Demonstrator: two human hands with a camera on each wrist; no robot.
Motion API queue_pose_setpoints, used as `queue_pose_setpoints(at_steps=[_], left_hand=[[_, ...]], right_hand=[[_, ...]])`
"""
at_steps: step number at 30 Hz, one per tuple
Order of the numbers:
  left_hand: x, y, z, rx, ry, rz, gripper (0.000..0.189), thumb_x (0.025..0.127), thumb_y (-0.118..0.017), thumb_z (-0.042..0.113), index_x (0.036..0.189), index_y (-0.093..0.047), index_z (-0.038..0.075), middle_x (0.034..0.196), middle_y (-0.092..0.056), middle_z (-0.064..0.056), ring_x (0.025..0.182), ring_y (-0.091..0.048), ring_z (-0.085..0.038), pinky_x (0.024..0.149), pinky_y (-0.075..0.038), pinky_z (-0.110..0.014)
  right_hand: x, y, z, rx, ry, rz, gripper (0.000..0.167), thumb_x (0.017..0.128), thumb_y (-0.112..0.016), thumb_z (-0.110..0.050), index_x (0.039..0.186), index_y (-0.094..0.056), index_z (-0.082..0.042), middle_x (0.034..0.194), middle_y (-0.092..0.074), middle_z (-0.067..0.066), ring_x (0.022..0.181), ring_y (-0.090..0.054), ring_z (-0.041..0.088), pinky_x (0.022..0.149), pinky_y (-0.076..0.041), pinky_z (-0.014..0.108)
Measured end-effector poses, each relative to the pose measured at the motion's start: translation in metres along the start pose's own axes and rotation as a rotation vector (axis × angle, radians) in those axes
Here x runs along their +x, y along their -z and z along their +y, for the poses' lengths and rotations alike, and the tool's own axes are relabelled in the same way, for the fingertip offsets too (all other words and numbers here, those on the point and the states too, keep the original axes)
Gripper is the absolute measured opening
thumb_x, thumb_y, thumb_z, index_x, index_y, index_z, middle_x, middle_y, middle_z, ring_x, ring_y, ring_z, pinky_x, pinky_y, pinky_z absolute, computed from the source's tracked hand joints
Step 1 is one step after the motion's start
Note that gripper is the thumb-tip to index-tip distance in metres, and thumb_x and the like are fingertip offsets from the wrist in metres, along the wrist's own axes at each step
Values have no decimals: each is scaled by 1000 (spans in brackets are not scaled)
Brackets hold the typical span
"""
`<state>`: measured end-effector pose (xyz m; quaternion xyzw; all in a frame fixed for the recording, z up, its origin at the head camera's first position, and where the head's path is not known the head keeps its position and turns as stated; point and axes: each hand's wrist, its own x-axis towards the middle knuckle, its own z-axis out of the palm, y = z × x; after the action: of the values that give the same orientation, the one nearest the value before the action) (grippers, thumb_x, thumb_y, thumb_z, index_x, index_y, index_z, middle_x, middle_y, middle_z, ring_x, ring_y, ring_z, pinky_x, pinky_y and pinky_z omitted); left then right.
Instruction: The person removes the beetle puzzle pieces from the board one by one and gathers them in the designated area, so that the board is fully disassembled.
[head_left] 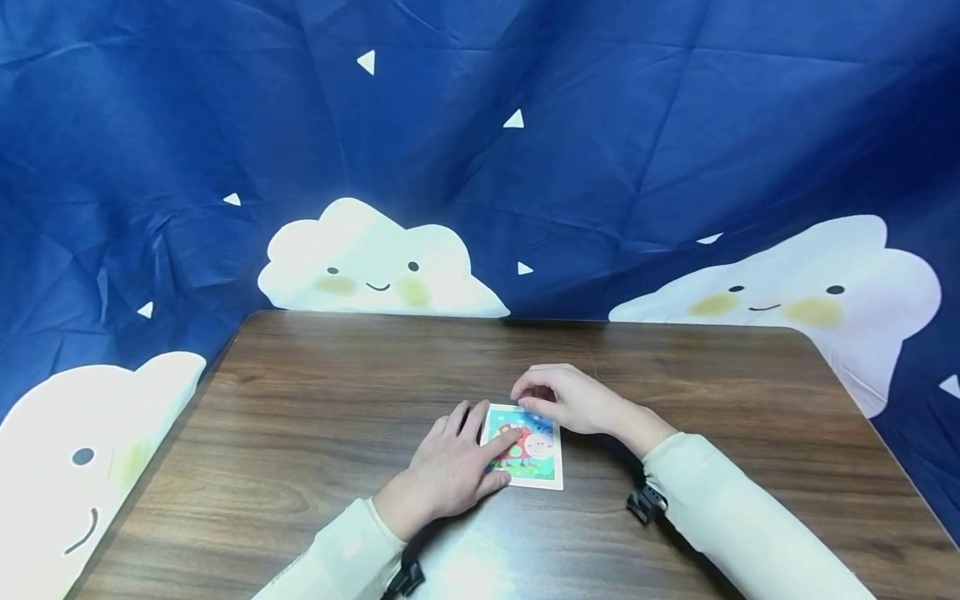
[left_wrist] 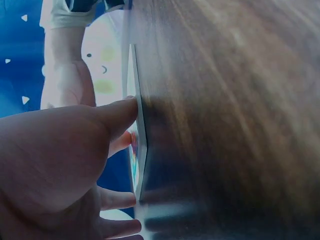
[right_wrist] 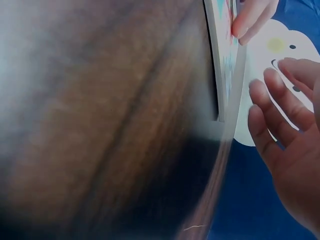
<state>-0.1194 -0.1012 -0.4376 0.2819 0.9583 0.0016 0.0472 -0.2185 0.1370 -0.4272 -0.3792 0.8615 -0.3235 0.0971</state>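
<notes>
Left hand (head_left: 450,471), grip spread, touching picture card (head_left: 538,462), right hand (head_left: 576,400) near it, grip apart

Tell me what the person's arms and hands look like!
The left sleeve and right sleeve are whitish, and a small black gadget sits near the end of each. The left hand and right hand are bare, without gloves.

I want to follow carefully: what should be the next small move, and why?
Probably lower the right grip to the far edge of the ladybug picture board: this grip's bent fingers hold nothing and look apart from the board, while the left grip rests index finger and thumb on it, which seems to steady it.
</notes>
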Motion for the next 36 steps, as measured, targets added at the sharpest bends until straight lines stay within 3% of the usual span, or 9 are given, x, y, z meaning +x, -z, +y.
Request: queue_pose_setpoints(at_steps=[5, 12, 22, 36], left_hand=[[0, 0, -2, -6, -1, 2, 60, 105, -60, 56, 162, -47, 41, 167, -43, -21, 152, -46, -43, 120, -45, -52], [0, 0, -2, -12, 3, -17, 61, 106, -60, 56, 163, -46, 41, 168, -42, -19, 153, -46, -41, 121, -45, -51], [0, -2, -3, 12, -13, 10, 60, 105, -60, 56, 162, -48, 40, 165, -45, -19, 150, -49, -41, 120, -47, -50], [0, 0, -4, -13, -16, -5, 61, 106, -60, 56, 163, -46, 40, 166, -41, -19, 151, -47, -43, 123, -44, -51]], right_hand=[[9, -1, 5, -41, 22, -78, 15, 107, -66, -16, 117, -77, -17, 107, -71, -8, 88, -58, 5, 83, -52, 27], [18, -4, 7, -41, 77, -126, 15, 107, -66, -14, 117, -77, -17, 101, -66, -8, 85, -55, 5, 80, -50, 26], [22, -8, 5, -99, 76, -206, 20, 109, -64, -20, 125, -75, -18, 102, -60, -9, 87, -52, 4, 81, -47, 24], [22, -10, 1, -170, 110, -228, 25, 110, -61, -19, 132, -73, -23, 108, -59, -4, 92, -56, 10, 87, -51, 28]])
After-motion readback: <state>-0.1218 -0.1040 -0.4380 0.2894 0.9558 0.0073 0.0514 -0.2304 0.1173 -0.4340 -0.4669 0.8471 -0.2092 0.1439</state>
